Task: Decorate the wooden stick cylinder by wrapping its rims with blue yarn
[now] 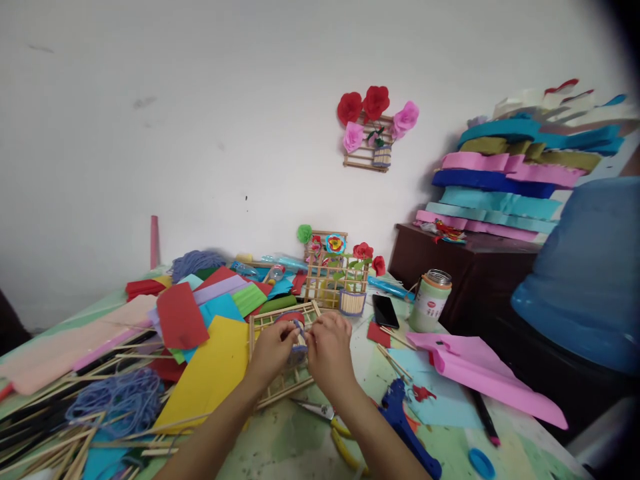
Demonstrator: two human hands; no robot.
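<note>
Before me on the table lies a lattice frame of wooden sticks (261, 323), partly hidden under my hands. My left hand (273, 348) has its fingertips pinched on a bit of blue-purple yarn (300, 328) above the frame. From the other side my right hand (330, 350) is closed, its fingertips at the same yarn. Below the fingers, a small round piece with a purplish edge shows in part on the frame. Scissors with yellow handles (344, 427) and a blue glue gun (404, 427) lie by my right forearm.
Coloured paper sheets (200, 380), a yarn tangle (120, 400) and loose sticks cover the left side. A finished lattice with paper flowers (325, 273) stands behind. Rightward are a phone (385, 311), a jar (431, 300), pink paper (485, 373) and a blue water bottle (585, 280).
</note>
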